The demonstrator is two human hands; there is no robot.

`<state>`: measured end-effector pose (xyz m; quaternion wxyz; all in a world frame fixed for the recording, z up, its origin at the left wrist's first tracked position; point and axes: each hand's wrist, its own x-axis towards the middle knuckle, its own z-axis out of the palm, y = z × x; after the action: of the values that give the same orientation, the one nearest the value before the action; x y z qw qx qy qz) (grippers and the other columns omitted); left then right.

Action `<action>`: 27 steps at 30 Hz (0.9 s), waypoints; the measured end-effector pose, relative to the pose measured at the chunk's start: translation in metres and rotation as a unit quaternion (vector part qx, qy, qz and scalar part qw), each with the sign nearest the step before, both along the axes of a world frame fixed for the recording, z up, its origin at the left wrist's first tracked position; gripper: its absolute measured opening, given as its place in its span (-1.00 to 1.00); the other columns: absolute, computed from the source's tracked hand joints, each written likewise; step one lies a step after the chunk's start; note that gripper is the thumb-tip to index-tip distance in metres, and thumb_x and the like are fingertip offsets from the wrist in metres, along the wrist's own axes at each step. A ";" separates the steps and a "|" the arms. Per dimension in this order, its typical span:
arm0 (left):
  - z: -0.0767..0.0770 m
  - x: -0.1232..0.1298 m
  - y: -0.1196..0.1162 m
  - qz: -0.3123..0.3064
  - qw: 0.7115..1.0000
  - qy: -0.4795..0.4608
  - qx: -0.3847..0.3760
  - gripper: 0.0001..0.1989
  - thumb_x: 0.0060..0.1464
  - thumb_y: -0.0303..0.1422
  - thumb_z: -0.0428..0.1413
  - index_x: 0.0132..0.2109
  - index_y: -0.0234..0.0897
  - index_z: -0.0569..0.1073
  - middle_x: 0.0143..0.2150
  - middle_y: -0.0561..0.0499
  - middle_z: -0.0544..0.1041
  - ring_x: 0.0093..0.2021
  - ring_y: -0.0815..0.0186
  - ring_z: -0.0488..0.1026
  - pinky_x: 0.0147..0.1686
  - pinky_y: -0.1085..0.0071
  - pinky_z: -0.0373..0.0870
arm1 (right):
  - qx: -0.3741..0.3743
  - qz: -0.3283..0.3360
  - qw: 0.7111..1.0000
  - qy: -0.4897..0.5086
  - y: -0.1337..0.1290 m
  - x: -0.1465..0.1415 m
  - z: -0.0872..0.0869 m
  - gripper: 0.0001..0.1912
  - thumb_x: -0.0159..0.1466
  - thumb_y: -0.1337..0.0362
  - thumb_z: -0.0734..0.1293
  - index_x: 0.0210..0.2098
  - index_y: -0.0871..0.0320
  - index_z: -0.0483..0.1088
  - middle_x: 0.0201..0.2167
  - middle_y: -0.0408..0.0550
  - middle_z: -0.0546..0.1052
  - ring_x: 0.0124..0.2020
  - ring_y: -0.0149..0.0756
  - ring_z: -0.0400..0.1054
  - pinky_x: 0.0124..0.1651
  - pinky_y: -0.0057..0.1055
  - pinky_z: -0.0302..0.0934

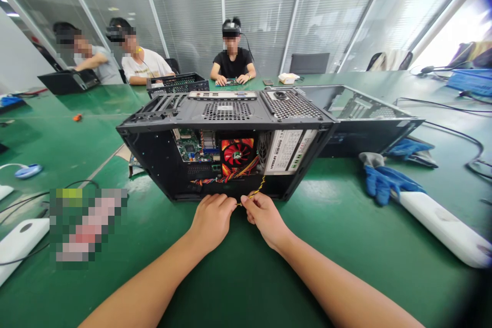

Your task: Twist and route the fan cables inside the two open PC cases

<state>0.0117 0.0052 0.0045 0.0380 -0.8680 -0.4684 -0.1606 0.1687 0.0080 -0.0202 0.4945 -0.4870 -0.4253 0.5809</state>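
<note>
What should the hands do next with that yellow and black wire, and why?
Maybe the right hand could give the yellow-and-black wire a small twist while the left hand steadies it. Both hands seem to pinch it close together, and the stretch running up into the open computer case looks wound in a spiral.

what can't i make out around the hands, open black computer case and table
- Head view: part of the twisted yellow-and-black cable, hidden inside the left hand.
- Head view: fine print on the white power supply label, too small.
- Head view: pinkish object on the green table, blurred by pixelation.
- Head view: upper arms, cut off by the bottom edge.
</note>
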 end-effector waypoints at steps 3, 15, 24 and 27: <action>-0.001 0.000 0.000 -0.001 1.000 -0.007 0.003 -0.79 0.26 -0.44 -0.07 -0.24 -0.24 0.45 -0.38 0.02 0.44 -0.35 0.25 0.37 -0.30 0.30 0.26 | -0.003 0.001 1.000 0.001 0.000 0.000 0.001 -0.55 0.10 -0.07 0.39 -0.53 0.15 0.20 -0.68 -0.30 0.19 -0.66 -0.52 0.02 -0.59 -0.47 -0.09; -0.001 0.001 -0.001 -0.003 0.999 -0.039 -0.026 -0.80 0.26 -0.44 -0.07 -0.23 -0.23 0.45 -0.37 0.02 0.45 -0.35 0.27 0.38 -0.30 0.35 0.28 | -0.001 0.001 1.000 0.007 0.000 0.000 0.003 -0.56 0.10 -0.06 0.40 -0.53 0.15 0.21 -0.68 -0.30 0.19 -0.66 -0.52 0.03 -0.59 -0.47 -0.09; -0.006 -0.001 0.000 -0.004 0.995 -0.098 -0.023 -0.86 0.26 -0.41 -0.02 -0.17 -0.23 0.44 -0.31 0.02 0.54 -0.34 0.28 0.46 -0.27 0.35 0.34 | -0.006 0.006 1.000 0.027 0.001 0.000 0.003 -0.57 0.09 -0.05 0.41 -0.51 0.16 0.22 -0.66 -0.31 0.20 -0.65 -0.52 0.04 -0.58 -0.48 -0.09; -0.006 -0.001 0.000 -0.006 0.993 -0.113 -0.029 -0.90 0.24 -0.41 0.01 -0.18 -0.24 0.42 -0.30 0.03 0.56 -0.33 0.28 0.48 -0.26 0.35 0.35 | -0.007 0.007 1.000 0.029 0.001 0.000 0.003 -0.57 0.09 -0.04 0.41 -0.51 0.15 0.22 -0.66 -0.31 0.20 -0.65 -0.52 0.04 -0.59 -0.48 -0.10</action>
<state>0.0106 0.0051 -0.0017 -0.0407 -0.8477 -0.4692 -0.2440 0.1687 0.0089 -0.0173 0.4994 -0.4703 -0.4099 0.6011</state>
